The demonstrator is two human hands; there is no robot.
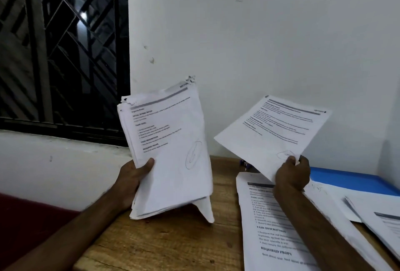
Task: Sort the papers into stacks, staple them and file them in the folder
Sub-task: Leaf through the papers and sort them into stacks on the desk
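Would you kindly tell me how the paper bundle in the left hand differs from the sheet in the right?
The thick bundle of white printed papers is many sheets; the single white printed sheet is one. The left hand grips the bundle's side, near upright; the right hand pinches the sheet's bottom corner, tilted. The bundle's top corners are ragged; the sheet's look clean. Both carry grey header bars and penned circles.
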